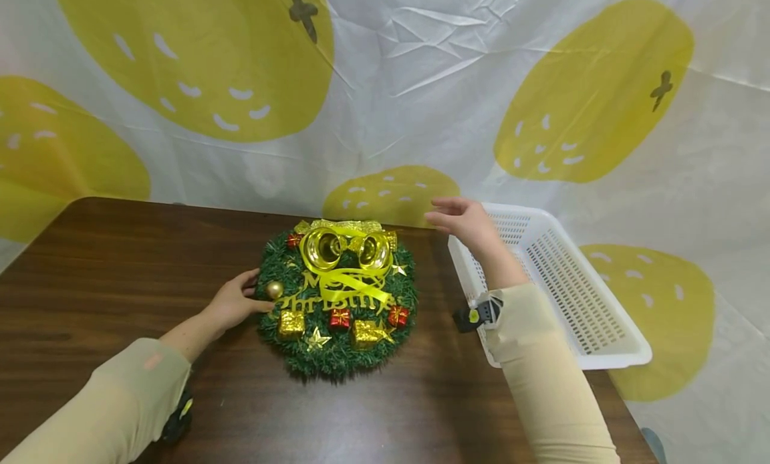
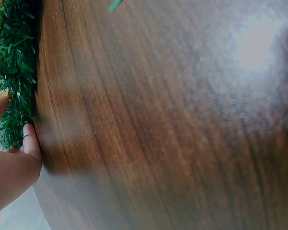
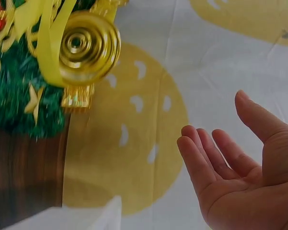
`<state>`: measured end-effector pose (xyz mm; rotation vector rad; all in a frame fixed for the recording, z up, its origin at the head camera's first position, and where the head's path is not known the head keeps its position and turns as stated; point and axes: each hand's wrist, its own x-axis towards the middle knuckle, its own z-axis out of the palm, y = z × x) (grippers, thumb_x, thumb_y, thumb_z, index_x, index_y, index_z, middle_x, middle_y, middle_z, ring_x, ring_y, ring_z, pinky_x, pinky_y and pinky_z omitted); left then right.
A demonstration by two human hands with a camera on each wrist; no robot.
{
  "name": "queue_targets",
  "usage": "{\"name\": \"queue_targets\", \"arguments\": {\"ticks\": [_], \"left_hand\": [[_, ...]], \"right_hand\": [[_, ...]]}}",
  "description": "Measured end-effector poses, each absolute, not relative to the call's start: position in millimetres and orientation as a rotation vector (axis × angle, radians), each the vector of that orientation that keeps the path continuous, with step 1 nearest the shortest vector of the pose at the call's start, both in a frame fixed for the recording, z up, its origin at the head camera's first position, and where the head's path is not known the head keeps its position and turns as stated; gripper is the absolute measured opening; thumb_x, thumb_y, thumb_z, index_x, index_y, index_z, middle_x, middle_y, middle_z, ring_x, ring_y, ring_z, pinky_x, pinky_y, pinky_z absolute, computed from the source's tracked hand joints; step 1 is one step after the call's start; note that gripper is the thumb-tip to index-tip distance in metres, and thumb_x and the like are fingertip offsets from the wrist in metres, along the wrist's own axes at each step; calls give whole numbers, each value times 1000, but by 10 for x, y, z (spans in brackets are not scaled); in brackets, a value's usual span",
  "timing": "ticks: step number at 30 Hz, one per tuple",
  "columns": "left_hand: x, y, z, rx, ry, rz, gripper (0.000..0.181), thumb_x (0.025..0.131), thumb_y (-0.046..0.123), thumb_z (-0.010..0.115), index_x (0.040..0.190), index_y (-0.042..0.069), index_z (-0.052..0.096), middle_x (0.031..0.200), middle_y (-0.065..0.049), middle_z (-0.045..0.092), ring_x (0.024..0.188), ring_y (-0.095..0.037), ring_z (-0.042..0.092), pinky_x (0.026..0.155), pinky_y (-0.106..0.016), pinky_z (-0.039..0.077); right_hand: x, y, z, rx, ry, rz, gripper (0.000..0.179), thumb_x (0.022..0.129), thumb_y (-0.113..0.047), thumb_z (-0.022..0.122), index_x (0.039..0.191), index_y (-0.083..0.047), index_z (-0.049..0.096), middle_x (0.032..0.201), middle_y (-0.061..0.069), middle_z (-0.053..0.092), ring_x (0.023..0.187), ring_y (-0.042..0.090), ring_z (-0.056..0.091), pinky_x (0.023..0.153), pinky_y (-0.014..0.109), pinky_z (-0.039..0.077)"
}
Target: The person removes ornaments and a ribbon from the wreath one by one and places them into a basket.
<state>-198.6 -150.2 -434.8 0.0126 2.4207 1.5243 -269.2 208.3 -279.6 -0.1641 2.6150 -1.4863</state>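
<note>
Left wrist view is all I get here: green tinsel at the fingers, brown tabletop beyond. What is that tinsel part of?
Observer: It is the edge of a round, decorated wreath.
Operator: Got it. Which side of it am I at?
Observer: In the head view, the left hand is at its left edge, beside a gold ball.
Operator: Good. Is anything held on the right?
Observer: No, the right wrist view shows the right hand holding nothing.
</note>
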Motion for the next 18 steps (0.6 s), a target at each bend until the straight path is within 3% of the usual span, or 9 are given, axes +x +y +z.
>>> {"name": "queue_targets", "arguments": {"ticks": [9, 18], "left_hand": [[-1982, -1500, -4357, 11, 2425, 1527, 87, 86, 15, 65, 148, -5, 7, 148, -35, 16, 133, -50, 24, 105, -57, 34], [-1974, -1492, -4348, 13, 2421, 1532, 87, 86, 14, 65, 149, -5, 7, 148, -35, 15, 133, -50, 23, 105, -57, 34]], "right_hand": [[-2678, 1774, -2883, -269, 2632, -1509, 48, 88, -15, 65, 132, -1, 51, 123, 22, 59, 91, 19, 64, 92, 36, 52], [-2638, 1578, -2979, -265, 2594, -1505, 50, 87, -18, 67, 132, -5, 52, 120, 19, 61, 106, 29, 61, 92, 36, 51]]}}
